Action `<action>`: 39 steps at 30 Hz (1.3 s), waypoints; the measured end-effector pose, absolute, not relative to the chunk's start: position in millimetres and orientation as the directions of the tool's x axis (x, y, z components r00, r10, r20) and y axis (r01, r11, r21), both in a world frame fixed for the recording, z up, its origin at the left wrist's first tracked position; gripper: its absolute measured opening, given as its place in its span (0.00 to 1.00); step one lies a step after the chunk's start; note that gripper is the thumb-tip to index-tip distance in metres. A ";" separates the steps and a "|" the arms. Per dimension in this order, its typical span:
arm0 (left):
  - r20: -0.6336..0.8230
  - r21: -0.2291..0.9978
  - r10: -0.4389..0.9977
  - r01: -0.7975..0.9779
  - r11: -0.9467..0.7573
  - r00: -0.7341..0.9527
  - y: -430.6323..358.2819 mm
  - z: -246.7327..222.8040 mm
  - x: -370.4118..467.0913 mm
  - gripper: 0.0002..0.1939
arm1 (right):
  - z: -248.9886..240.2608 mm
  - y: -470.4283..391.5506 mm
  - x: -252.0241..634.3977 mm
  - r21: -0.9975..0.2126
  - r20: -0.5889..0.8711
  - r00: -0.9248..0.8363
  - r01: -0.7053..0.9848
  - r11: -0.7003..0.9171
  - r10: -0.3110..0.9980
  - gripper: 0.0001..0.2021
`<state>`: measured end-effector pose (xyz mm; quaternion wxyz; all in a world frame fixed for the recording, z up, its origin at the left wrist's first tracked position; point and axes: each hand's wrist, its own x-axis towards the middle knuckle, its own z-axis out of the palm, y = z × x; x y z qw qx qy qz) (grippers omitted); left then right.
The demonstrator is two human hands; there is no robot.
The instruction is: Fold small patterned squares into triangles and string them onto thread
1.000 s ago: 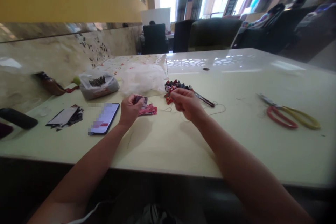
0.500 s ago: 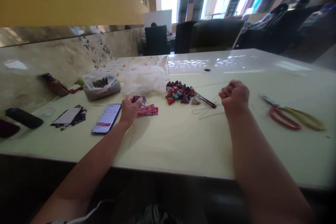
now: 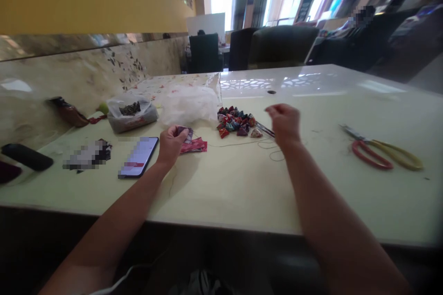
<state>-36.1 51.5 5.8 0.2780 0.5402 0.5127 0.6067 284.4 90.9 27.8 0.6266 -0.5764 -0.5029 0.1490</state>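
Between thumb and fingers, my left hand (image 3: pixel 173 141) pinches a small dark patterned fabric piece (image 3: pixel 186 134). Red fabric strips (image 3: pixel 195 145) lie on the table just beside it. My right hand (image 3: pixel 284 122) is raised to the right of the fabric pile, its fingers pinched together; whatever they hold is too small to make out. Thin thread (image 3: pixel 235 144) runs from near the left hand across the tabletop and loops below the right hand. A heap of small stuffed fabric triangles (image 3: pixel 235 121) sits between the hands, with dark-handled small scissors (image 3: pixel 265 128) partly behind the right hand.
Large scissors (image 3: pixel 377 147) with red and yellow handles lie at the right. On the left are a phone (image 3: pixel 140 156), dark fabric scraps (image 3: pixel 88 154), a plastic bag of dried material (image 3: pixel 133 115) and a black spool (image 3: pixel 27 156). White stuffing (image 3: pixel 190 105) rests behind my left hand.
My right hand has moved left, towards the fabric triangles, and its fingers now point left. The thread loops have shifted. My left hand still holds the fabric in nearly the same place.
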 end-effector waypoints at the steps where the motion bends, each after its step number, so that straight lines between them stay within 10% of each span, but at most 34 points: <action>1: 0.374 0.920 0.893 0.225 -0.322 -0.251 48.9 7.1 -34.0 0.12 | 26.7 86.5 265.9 -0.896 0.413 0.355 0.322 0.305 0.839 0.06; 5: 0.369 0.918 0.909 0.226 -0.325 -0.191 37.0 12.3 -23.9 0.12 | 20.3 58.1 197.5 -0.992 0.106 -0.117 0.056 0.113 0.987 0.14; 11: 0.320 0.938 0.939 0.186 -0.294 -0.129 28.6 14.0 -16.2 0.14 | 11.4 30.4 159.6 -0.990 -0.054 -0.531 -0.080 -0.113 0.846 0.13; 27: 0.244 0.968 0.944 0.000 -0.250 -0.221 52.0 0.7 -32.6 0.11 | 45.5 31.9 195.7 -0.914 0.182 -0.251 -0.399 0.070 0.951 0.20; 39: 0.151 0.982 0.979 -0.097 -0.165 -0.137 33.8 8.6 -15.2 0.18 | 17.6 41.8 183.4 -0.978 0.177 -0.166 0.084 0.192 0.970 0.11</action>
